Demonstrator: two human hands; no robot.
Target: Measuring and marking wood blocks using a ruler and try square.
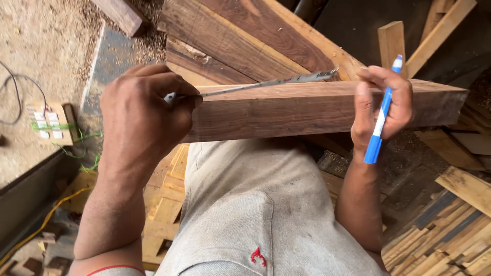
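A thick brown wooden beam [307,110] lies across the view in front of my body. A metal measuring tape blade [276,82] runs along its top edge. My left hand [146,112] pinches the tape's end against the beam's left end. My right hand [381,110] rests on the beam further right, pressing the tape with the fingertips while holding a blue and white pen [383,112] upright across the palm.
Wider dark planks [245,36] lie behind the beam. Offcuts and slats [445,235] are piled at the lower right, more scraps [169,204] below the beam. A small wooden board with white switches [48,125] and wires sits on the sawdust floor at left.
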